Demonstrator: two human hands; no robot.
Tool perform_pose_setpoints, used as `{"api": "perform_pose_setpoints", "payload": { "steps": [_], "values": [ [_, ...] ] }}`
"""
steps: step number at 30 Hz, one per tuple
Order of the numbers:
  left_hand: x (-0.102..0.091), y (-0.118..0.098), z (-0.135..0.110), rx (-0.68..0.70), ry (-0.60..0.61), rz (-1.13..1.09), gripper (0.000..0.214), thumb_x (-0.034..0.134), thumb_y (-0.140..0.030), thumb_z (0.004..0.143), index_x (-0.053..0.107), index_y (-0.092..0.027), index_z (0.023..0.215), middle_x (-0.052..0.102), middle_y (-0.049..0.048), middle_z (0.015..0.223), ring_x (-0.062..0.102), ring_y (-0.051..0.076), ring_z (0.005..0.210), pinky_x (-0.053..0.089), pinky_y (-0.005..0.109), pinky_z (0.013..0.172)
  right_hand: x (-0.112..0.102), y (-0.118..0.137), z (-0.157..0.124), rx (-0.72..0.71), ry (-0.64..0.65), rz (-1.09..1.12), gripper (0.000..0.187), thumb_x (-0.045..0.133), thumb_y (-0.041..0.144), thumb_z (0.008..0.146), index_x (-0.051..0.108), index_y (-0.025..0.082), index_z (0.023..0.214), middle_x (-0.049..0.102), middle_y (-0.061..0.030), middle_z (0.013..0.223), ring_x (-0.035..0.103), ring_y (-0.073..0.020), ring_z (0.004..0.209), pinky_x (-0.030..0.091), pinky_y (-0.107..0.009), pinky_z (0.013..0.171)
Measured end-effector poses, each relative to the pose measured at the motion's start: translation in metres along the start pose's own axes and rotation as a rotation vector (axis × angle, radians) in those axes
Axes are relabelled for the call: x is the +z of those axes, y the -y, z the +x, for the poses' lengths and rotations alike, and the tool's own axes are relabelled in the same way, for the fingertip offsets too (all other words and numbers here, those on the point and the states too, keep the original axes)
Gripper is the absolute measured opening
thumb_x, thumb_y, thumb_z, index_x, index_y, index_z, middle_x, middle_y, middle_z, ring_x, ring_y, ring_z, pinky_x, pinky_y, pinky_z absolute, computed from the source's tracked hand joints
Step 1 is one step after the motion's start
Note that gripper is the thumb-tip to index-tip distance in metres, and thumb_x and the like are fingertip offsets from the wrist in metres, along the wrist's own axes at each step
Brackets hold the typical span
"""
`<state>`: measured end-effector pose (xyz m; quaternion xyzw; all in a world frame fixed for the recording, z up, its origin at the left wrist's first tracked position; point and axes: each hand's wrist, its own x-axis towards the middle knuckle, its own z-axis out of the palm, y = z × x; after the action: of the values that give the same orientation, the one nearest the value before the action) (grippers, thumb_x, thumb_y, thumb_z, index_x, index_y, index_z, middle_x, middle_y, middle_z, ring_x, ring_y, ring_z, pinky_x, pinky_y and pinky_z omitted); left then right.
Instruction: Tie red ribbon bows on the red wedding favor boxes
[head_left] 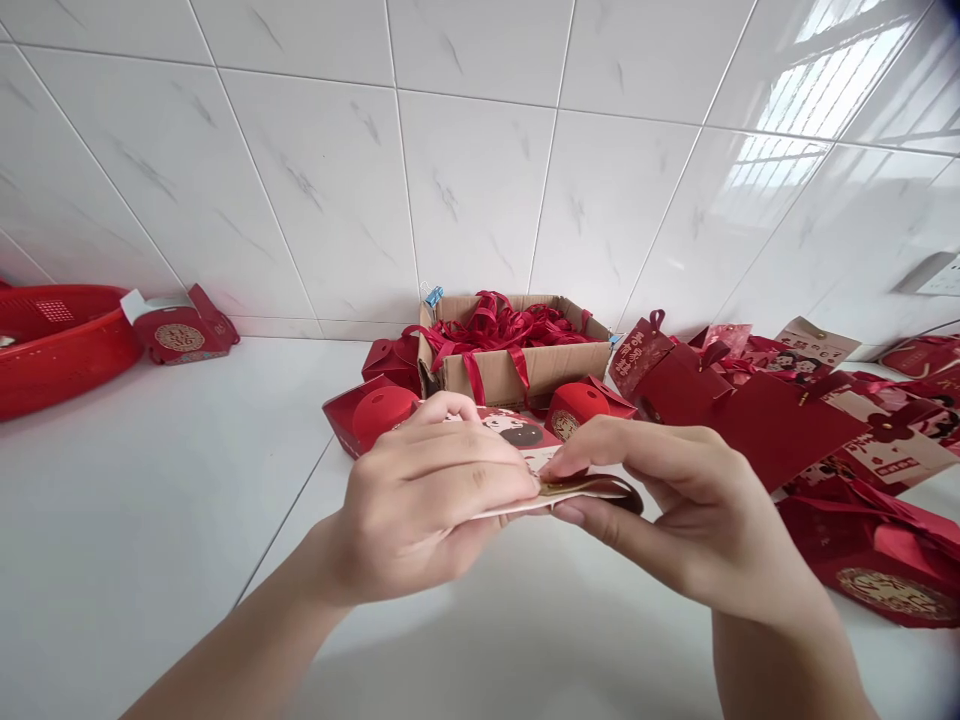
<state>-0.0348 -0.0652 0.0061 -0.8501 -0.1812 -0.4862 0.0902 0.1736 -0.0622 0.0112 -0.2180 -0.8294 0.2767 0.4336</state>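
Card [592, 487], held between both hands in front of the carton [525, 372], above the tabletop [142, 490]. It is seen nearly edge-on, with a pale lower edge and a brownish, curled part at its right end. The left hand [442, 490] is clamped on its left part, fingers laid over the top; the right hand [660, 500] pinches the right end, fingers above and thumb below. The hands are close together, their fingertips almost meeting over the card. The carton stands near the tiled wall [480, 190], full of red ribbons [510, 322], some hanging over its front, with a blue clip [433, 296] at its left back corner. Red boxes sit on either side of it, one at the left [384, 408] and one at the right [574, 408]. Red bags [772, 420] crowd the right side, with a ribboned box [892, 585] nearer. Far left, an open box [184, 338] sits beside a red tub [71, 375].
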Motion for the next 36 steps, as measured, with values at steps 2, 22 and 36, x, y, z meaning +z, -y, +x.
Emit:
{"api": "perform_pose_setpoints", "payload": {
  "steps": [2, 22, 36],
  "values": [
    [-0.001, 0.000, -0.001, 0.001, -0.009, -0.005, 0.021, 0.070, 0.001, 0.070, 0.064, -0.017, 0.080, 0.075, 0.0028, 0.074, 0.067, 0.014, 0.063, 0.051, 0.032, 0.067, -0.001, 0.000, 0.000, -0.016, -0.002, -0.011, 0.020, 0.068, 0.010, 0.080, 0.066, 0.019, 0.097, 0.068, -0.0031, 0.081, 0.062, -0.0131, 0.070, 0.052, -0.025, 0.060],
    [0.001, 0.000, -0.004, 0.027, 0.029, 0.083, 0.019, 0.064, 0.001, 0.076, 0.063, -0.017, 0.080, 0.071, 0.0019, 0.073, 0.063, 0.012, 0.065, 0.050, 0.032, 0.068, 0.000, -0.001, 0.003, 0.000, 0.096, 0.005, 0.027, 0.060, 0.007, 0.084, 0.069, 0.022, 0.106, 0.065, -0.0054, 0.093, 0.061, -0.0127, 0.079, 0.055, -0.023, 0.064],
    [0.002, 0.003, 0.001, -0.559, 0.142, -0.225, 0.015, 0.076, -0.022, 0.073, 0.074, -0.023, 0.089, 0.077, 0.0009, 0.082, 0.072, 0.018, 0.072, 0.059, 0.022, 0.056, 0.001, -0.007, 0.001, -0.023, 0.024, -0.236, 0.020, 0.055, 0.012, 0.089, 0.070, 0.020, 0.100, 0.070, -0.0061, 0.089, 0.065, -0.0153, 0.077, 0.054, -0.026, 0.064]
  ]
}}
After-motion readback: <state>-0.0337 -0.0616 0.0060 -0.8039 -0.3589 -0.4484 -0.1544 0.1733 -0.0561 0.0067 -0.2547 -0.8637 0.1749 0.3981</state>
